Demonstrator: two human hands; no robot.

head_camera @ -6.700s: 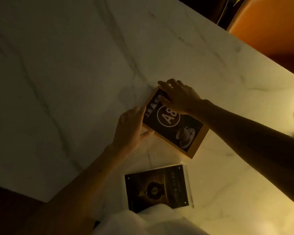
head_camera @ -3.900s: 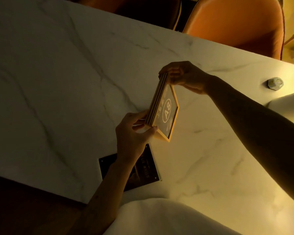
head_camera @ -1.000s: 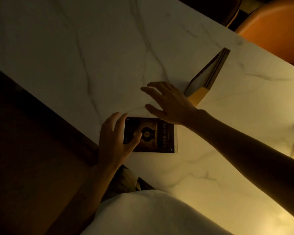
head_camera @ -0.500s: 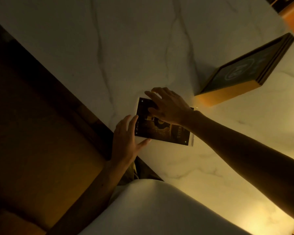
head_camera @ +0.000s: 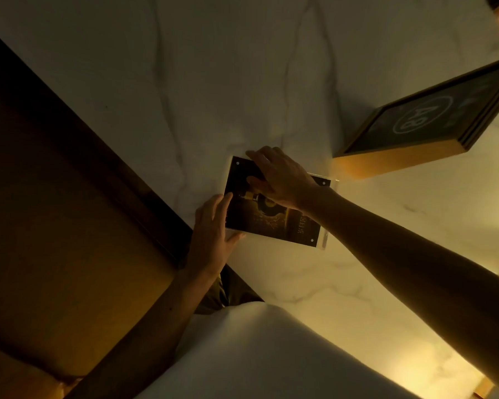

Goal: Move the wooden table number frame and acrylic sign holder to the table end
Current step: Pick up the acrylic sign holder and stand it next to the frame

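Two signs, two hands, one bench.
One wooden frame (head_camera: 432,122), one acrylic holder (head_camera: 274,223), on one marble bench (head_camera: 213,82).

Dim, warm yellow light from the lower right; left side in deep shadow, edges bent

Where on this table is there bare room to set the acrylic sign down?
Bare marble table spreads wide beyond the acrylic sign holder, left of the standing wooden frame. Crowded: both hands, left hand and right hand, are on the holder, near the frame's corner.
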